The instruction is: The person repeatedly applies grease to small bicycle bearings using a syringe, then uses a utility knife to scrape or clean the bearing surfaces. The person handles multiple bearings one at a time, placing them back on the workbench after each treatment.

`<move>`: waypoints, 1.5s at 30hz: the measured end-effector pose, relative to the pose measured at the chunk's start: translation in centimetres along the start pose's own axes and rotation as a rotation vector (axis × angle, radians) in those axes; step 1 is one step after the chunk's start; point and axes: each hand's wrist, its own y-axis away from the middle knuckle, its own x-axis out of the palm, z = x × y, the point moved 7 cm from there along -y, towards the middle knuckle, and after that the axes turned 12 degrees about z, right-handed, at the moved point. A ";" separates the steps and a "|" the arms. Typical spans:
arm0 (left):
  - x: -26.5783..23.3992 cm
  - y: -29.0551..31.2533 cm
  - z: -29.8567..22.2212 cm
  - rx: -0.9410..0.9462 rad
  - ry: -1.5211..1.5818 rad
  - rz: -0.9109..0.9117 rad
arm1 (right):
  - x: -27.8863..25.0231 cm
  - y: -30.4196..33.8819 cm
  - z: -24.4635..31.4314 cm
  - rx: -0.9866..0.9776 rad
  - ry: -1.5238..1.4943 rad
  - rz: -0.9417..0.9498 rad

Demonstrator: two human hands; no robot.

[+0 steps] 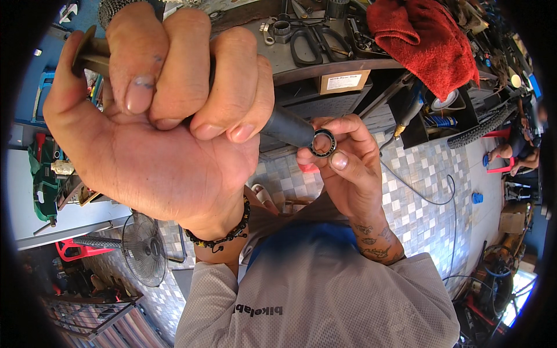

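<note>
My left hand (156,139) looms large at the upper left, its fingers wrapped round a dark tube-shaped tool (287,126). The thumb bears on a round metal flange at the tool's far-left end. Toward the middle, the tool's dark end meets or nearly touches a small bearing ring (333,141); whether they touch I cannot tell. Thumb and fingers of my right hand (360,165) pinch that ring by its edge, with its open middle facing up. The tool's middle is hidden inside my left fist.
Ahead, a workbench (365,65) carries black-handled scissors (307,49), metal parts and a red cloth (423,43). Below its edge sits a cardboard box (343,82). A fan (144,248) stands at the lower left. A dark hose (454,214) trails over the tiled floor; another person (516,145) sits far right.
</note>
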 end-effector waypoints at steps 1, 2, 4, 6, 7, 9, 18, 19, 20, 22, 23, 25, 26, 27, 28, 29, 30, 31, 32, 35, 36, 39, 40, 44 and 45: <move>0.0 0.0 0.0 -0.001 0.001 0.001 | 0.0 0.0 0.0 0.004 0.002 -0.004; 0.0 0.0 0.0 -0.001 0.003 0.001 | 0.0 0.0 0.0 0.004 0.011 -0.003; 0.0 0.0 0.0 -0.001 0.003 0.002 | 0.0 0.0 0.0 0.009 0.004 -0.008; 0.0 -0.1 0.0 0.000 0.002 -0.002 | 0.0 0.0 0.0 0.011 0.004 -0.009; 0.0 -0.1 0.0 0.000 0.002 -0.003 | 0.0 0.0 0.0 0.010 0.005 -0.010; 0.0 -0.1 0.0 -0.001 0.004 -0.003 | 0.0 0.0 0.0 0.007 0.007 -0.011; 0.1 -0.1 0.1 -0.013 0.007 0.003 | 0.0 0.0 0.1 0.003 0.023 -0.017; 0.1 -0.1 0.1 -0.013 0.007 0.005 | 0.0 0.0 0.1 0.003 0.026 -0.016; 0.1 -0.1 0.1 -0.012 0.007 0.007 | 0.0 0.0 0.1 0.002 0.028 -0.014; 0.1 -0.1 0.1 -0.010 0.008 0.010 | -0.1 0.0 0.1 0.002 0.038 -0.012; 0.1 0.0 0.1 -0.009 0.008 0.011 | 0.0 0.0 0.1 -0.001 0.048 -0.006; 0.0 0.0 0.0 -0.007 0.006 0.008 | -0.1 0.0 0.1 0.004 0.047 -0.010; 0.0 0.0 0.0 -0.008 0.006 0.007 | -0.1 0.0 0.1 0.002 0.053 -0.002; 0.0 0.1 0.0 -0.010 0.007 0.009 | -0.1 0.0 0.1 0.007 0.048 -0.005; 0.0 0.1 0.1 -0.011 0.010 0.011 | -0.1 0.0 0.1 0.009 0.047 0.000; 0.1 0.1 0.1 -0.011 0.013 0.013 | -0.1 0.0 0.1 0.008 0.049 0.008; 0.1 0.1 0.1 -0.008 0.018 0.015 | -0.1 0.0 0.1 0.010 0.047 0.002; 0.1 0.0 0.2 -0.009 0.022 0.018 | -0.1 0.0 0.1 0.009 0.049 -0.001; 0.1 0.0 0.2 -0.010 0.027 0.022 | -0.1 0.0 0.1 0.007 0.053 0.002; 0.1 -0.1 0.3 -0.022 0.031 0.034 | -0.1 0.1 0.1 0.003 0.065 -0.002; 0.1 -0.1 0.3 -0.026 0.027 0.037 | -0.1 0.1 0.1 0.005 0.063 -0.007; 0.1 -0.1 0.3 -0.028 0.021 0.037 | -0.1 0.0 0.1 0.003 0.069 -0.008; 0.1 -0.1 0.3 -0.027 0.021 0.036 | -0.2 0.0 0.2 0.002 0.072 -0.006; 0.1 -0.1 0.4 -0.027 0.025 0.032 | -0.1 0.0 0.2 0.001 0.085 0.007; 0.1 -0.1 0.3 -0.027 0.025 0.033 | -0.2 0.0 0.2 0.006 0.085 0.000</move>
